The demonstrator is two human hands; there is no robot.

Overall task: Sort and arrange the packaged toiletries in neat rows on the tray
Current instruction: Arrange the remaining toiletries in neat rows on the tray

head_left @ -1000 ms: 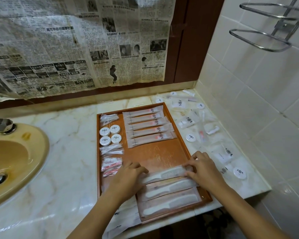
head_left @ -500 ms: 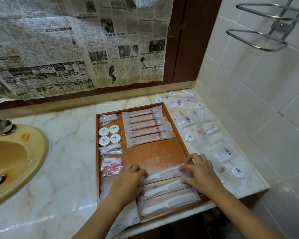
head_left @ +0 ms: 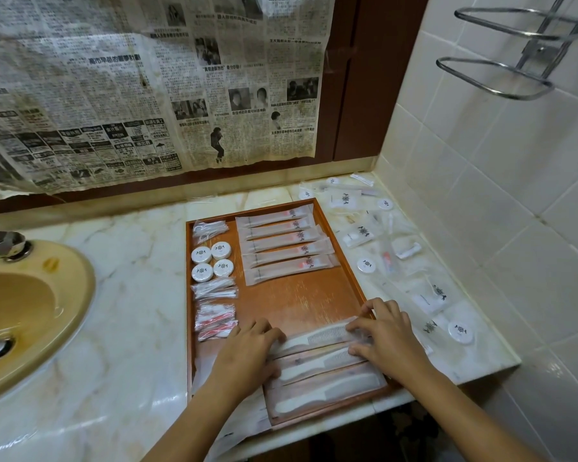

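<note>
A pale marble counter (head_left: pixel 127 295) with faint brown veins fills the lower half of the frame, ending at a wall of cream square tiles (head_left: pixel 514 195) on the right. A yellowed newspaper sheet (head_left: pixel 147 88) hangs across the upper left over dark brown wood panelling (head_left: pixel 357 78), and a chrome wire rack (head_left: pixel 501 78) juts from the tiles at the upper right. A mustard-yellow oval basin (head_left: pixel 30 311) sits at the left edge.

The rectangular orange-brown wooden tray (head_left: pixel 301 298) lies in the centre of the counter. At its upper right lie five long wrapped toothbrush packets (head_left: pixel 287 245) in a row; along its left side stand four small round white containers (head_left: pixel 212 261) between bundles of wrapped cotton swabs (head_left: pixel 214 290). At the tray's lower end lie three white combs in clear sleeves (head_left: pixel 324 361), one below another.

The left hand (head_left: pixel 247 355) rests on the handle ends of the upper combs, fingers bent and pressing down. The right hand (head_left: pixel 387 338) rests on the toothed ends, fingers spread and pressing; whether either pinches a sleeve cannot be told.

Loose wrapped toiletries (head_left: pixel 397 248) are scattered on the counter right of the tray.
</note>
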